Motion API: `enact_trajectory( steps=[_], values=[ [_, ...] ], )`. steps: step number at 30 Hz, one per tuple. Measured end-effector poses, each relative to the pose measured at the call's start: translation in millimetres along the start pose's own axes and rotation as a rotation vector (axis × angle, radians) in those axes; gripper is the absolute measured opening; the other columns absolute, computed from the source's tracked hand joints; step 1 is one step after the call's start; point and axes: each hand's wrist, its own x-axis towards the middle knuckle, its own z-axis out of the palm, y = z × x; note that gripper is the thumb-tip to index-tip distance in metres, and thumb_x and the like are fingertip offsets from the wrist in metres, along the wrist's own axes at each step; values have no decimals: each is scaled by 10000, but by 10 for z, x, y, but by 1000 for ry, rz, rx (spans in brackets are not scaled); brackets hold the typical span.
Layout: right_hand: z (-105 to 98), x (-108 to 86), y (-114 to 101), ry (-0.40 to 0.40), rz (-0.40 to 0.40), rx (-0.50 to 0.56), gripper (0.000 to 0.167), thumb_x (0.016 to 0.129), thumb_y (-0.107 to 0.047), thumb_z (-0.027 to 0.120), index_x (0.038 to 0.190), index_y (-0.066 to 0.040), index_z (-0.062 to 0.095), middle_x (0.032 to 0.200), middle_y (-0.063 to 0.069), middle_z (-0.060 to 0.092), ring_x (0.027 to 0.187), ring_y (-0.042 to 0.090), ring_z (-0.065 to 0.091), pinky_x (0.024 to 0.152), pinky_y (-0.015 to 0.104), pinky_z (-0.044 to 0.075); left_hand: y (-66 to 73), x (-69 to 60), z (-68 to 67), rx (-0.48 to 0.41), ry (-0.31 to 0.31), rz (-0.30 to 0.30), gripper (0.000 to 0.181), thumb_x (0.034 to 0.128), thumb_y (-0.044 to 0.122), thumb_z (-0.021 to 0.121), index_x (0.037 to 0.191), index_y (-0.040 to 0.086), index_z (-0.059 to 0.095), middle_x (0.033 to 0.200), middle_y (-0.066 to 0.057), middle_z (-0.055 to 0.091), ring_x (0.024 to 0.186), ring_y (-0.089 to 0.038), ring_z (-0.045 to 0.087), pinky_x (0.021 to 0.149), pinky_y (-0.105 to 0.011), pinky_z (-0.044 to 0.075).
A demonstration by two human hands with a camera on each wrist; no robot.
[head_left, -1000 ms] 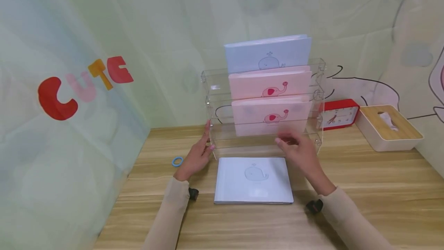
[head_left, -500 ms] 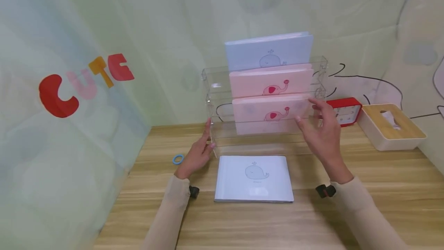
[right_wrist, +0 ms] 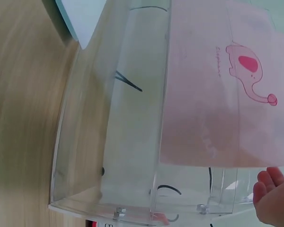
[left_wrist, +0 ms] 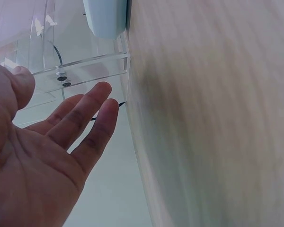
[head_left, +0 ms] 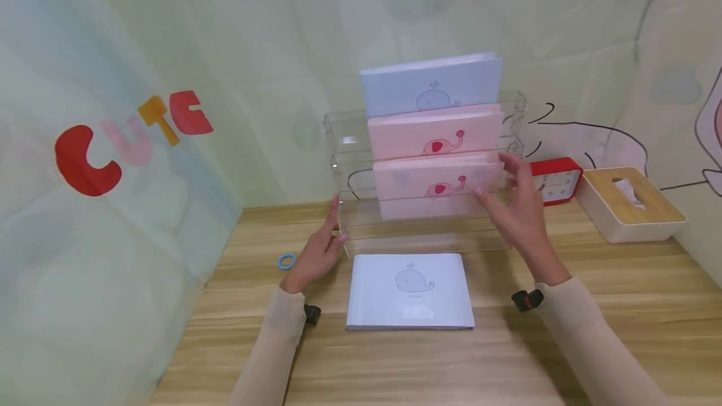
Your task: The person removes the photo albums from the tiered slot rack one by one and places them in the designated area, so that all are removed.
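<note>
A clear acrylic tiered rack (head_left: pixel 361 244) stands on the table. In it lean a blue photo album with a whale (head_left: pixel 389 89) at the back and two pink elephant albums, the middle one (head_left: pixel 395 136) and the front one (head_left: pixel 403 183). My right hand (head_left: pixel 521 205) pinches the front pink album by its right edge, thumb on its cover; its index finger is partly hidden. My left hand (head_left: pixel 318 252) rests against the rack's left side, fingers extended, as the left wrist view also shows. A pale whale album (head_left: pixel 410 306) lies flat before the rack.
A red alarm clock (head_left: pixel 557 185) and a tissue box (head_left: pixel 634 205) with a wooden lid stand to the rack's right. On the left lies a small blue ring (head_left: pixel 286 261). A printed curtain (head_left: pixel 271 80) hangs behind the table (head_left: pixel 406 368).
My right hand has moved up and right from before the rack's lower tier to the right edge of the front pink album. My left hand stays at the rack's side.
</note>
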Motion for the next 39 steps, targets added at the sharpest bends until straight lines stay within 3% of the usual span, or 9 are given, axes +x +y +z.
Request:
enact_trajectory(
  steps=[2,3,6,9,10,15,22,29,39],
  values=[
    [-11,41,18,16,-14,12,706,975,-175,788,1582,-112,433,1610,138,523,1466,334,485,1190,625,439,-31,6,-3,-23,-2,4,828,1155,247,487,1735,286,-102,1780,-177,274,1349,-490,628,1106,-669,501],
    [-19,62,25,21,-18,21,686,977,-176,788,1569,-101,449,1598,140,536,1462,327,492,1192,613,438,-217,27,65,-33,-3,28,822,1158,280,476,1732,311,-112,1787,-158,264,1363,-469,624,1120,-644,502],
    [-46,119,46,23,-12,52,645,981,-192,788,1543,-99,487,1570,134,566,1453,317,513,1200,570,444,-231,25,71,-40,4,38,819,1157,276,468,1728,336,-117,1760,-203,311,1343,-484,628,1086,-662,512],
    [-71,162,51,5,-10,89,606,983,-196,788,1520,-119,517,1543,106,590,1425,252,546,1191,443,476,-68,-3,22,-35,2,26,850,1148,188,485,1728,325,-120,1756,-238,297,1355,-488,621,1111,-650,505],
    [-75,175,55,-2,-20,101,590,984,-191,787,1512,-125,533,1529,100,603,1400,217,563,1172,376,486,117,-24,-48,-27,1,0,858,1141,151,492,1732,304,-110,1747,-255,305,1340,-508,623,1089,-671,508],
    [-74,242,79,-48,-80,177,459,995,-162,774,1432,-126,641,1434,82,671,1191,65,639,1004,135,517,121,-11,-47,-15,-5,-5,859,1140,135,498,1735,273,-107,1754,-235,307,1346,-484,627,1087,-637,519],
    [-46,310,96,-91,-58,227,388,1006,-202,770,1384,-136,708,1435,47,686,1161,42,661,935,110,554,110,-8,-43,-35,-11,-25,861,1139,158,492,1732,317,-112,1752,-224,320,1349,-472,627,1088,-629,519],
    [-11,317,134,-99,39,193,348,1015,-281,768,1350,-187,761,1403,-76,714,967,108,574,711,144,519,120,-22,-47,-35,-15,-29,859,1141,153,492,1732,309,-111,1711,-265,380,1330,-467,637,1047,-618,538],
    [52,307,202,-25,49,278,304,999,-194,779,1298,-135,790,1395,0,744,1207,66,645,861,141,589,112,-16,-45,-41,-20,-36,858,1143,164,489,1730,328,-115,1767,-214,290,1367,-478,613,1079,-639,522]
  ],
)
